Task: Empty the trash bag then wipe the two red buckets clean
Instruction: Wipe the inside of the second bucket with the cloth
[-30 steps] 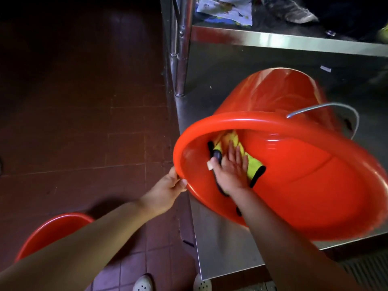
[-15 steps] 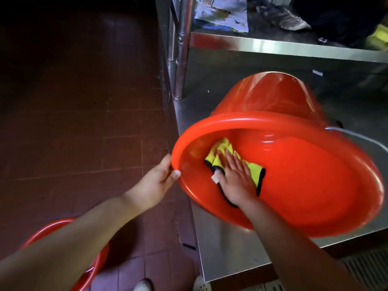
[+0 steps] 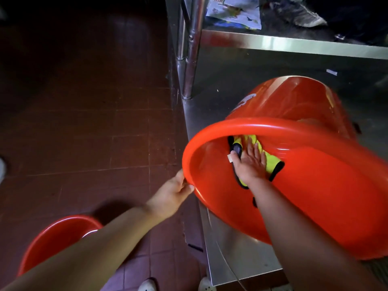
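Your right hand [image 3: 251, 162] presses the cloth [image 3: 270, 162] flat-fingered on the bucket [image 3: 315, 185] wall — bottom lies ahead, up-right; left hand [image 3: 171, 195] grips the rim.

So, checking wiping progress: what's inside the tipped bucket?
Inside the bucket: a yellow cloth pressed against the wall by the right hand. The wall under cloth and hand is hidden.

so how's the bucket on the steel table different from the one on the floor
The bucket on the table lies tipped on its side; the floor bucket stands upright. The left hand grips the table bucket's rim while the right hand presses a yellow cloth inside; nothing touches the floor bucket. Both are red.
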